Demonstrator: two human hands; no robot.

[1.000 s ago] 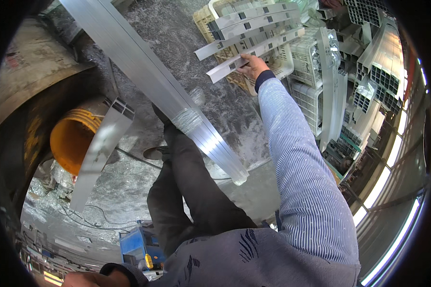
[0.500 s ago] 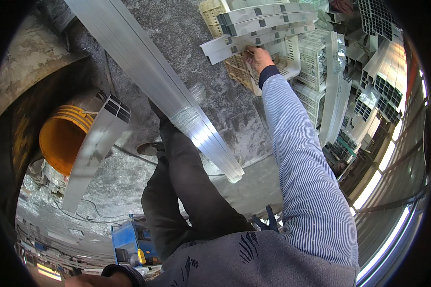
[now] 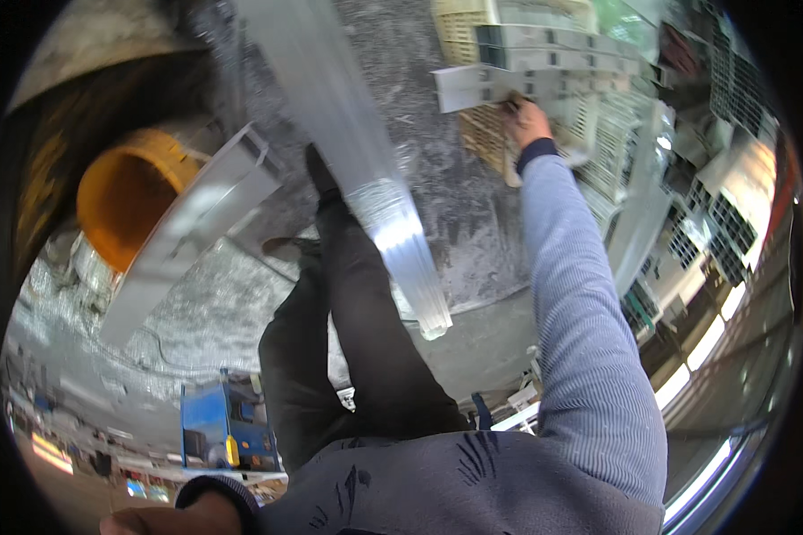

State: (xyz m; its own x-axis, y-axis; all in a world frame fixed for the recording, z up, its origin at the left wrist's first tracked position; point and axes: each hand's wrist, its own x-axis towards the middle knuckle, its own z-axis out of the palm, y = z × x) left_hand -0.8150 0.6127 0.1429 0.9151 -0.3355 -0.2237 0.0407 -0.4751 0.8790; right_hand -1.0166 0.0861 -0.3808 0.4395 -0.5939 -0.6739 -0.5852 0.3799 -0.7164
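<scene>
Stretched out to the far right, my right hand [image 3: 528,123] has its fingers bent against the lower edge of a silvery metal profile [image 3: 462,89] with dark square cutouts. That profile lies across a cream plastic crate [image 3: 484,134], and its end juts out to the left. Just behind it lies another notched metal profile [image 3: 567,46]. My left hand [image 3: 174,517] is low at the near left, away from the profiles; its fingers are cut off by the picture's edge. Motion blur softens the details.
Long wrapped aluminium profiles [image 3: 330,98] lie beside my legs. On the left, a grey rectangular tube [image 3: 196,214] leans by an orange bucket [image 3: 120,209]. A blue machine [image 3: 210,419] stands near left. Stacked hollow tubes [image 3: 732,223] and white crates [image 3: 611,147] fill the right.
The view has swung, so the floor profiles, crates and right hand appear farther right. My right hand stays at the lower notched profile's edge, and the left hand remains low at the near left.
</scene>
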